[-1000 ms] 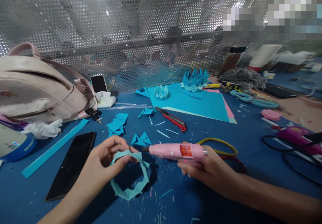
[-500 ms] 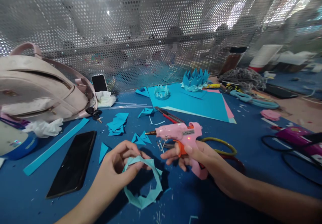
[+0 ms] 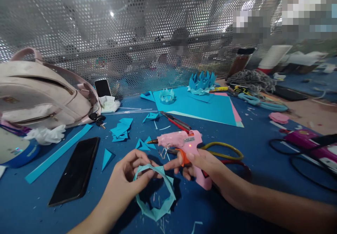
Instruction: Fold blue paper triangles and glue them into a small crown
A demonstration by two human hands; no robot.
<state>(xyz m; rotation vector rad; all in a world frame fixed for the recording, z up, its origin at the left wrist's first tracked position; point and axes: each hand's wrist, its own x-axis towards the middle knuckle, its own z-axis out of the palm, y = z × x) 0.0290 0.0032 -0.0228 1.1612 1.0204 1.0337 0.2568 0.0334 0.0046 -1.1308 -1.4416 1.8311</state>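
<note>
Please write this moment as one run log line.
left hand: holds pale-blue folded-paper ring | right hand: holds pink plastic glue gun, index fingertip near ring | nearby: flat black phone

The head view looks forward and down over both hands, seemingly fairly close.

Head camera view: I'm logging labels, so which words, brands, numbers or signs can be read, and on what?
No text can be read for certain.
Pink glue gun: small grey label, too small to read.
Blue and white tub: pale marks, too blurred.
Yellow tube: marks, too small.
Pink bag: small badge, too blurred.
</note>
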